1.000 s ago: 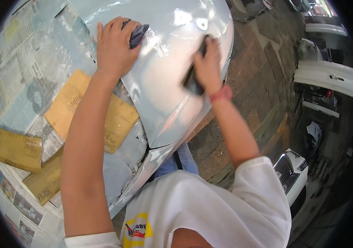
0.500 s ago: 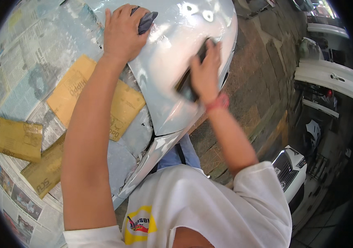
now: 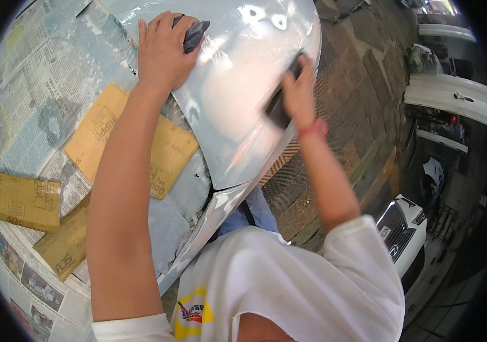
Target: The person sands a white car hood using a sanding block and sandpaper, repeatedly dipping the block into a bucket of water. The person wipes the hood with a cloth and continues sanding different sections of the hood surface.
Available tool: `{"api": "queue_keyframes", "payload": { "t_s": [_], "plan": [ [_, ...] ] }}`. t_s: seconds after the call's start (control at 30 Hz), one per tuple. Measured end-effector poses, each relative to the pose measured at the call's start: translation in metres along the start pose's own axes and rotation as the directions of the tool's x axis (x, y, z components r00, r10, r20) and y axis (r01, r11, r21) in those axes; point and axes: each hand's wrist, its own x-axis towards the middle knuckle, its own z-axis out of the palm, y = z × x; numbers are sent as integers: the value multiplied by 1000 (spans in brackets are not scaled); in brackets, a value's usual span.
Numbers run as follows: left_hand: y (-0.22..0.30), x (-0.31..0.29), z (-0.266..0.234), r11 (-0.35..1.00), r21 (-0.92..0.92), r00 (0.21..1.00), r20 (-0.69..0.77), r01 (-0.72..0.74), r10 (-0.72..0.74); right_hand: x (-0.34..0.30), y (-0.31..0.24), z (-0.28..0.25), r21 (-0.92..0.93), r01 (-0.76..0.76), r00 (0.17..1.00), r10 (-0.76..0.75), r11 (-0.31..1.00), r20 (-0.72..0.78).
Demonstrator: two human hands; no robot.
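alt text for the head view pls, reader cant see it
A right hand holds a dark block on a shiny pale car panel, while the left hand holds a crumpled dark cloth near the panel's left edge. Tan paper sheets lie on newspaper at left; a white car shows at lower right.

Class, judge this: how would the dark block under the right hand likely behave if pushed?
The block is probably stiff: its long edge looks straight beneath the right hand. Being long, not round, it would likely slide rather than roll. The glossy panel suggests little drag, though the block's underside is hidden.
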Motion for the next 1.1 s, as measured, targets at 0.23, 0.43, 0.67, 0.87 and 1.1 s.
{"api": "queue_keyframes", "payload": {
  "t_s": [0.23,0.43,0.67,0.87,1.1],
  "plan": [
    [-5,1,-1,1000,0,1000,19,25,-25,-21,-21,16,-69,145,989,-143,987,32],
    [-1,4,-6,1000,13,999,28,16,-16,-24,-37,18,1,214,974,-213,977,82],
    [4,6,-4,999,2,996,74,46,-46,87,38,11,-18,20,999,-19,1000,40],
    [2,4,-12,998,35,996,82,43,-46,20,-8,19,-21,256,963,-253,966,93],
    [15,8,2,998,-62,998,63,3,1,150,118,-10,-30,-73,996,71,997,-51]
  ]
}}
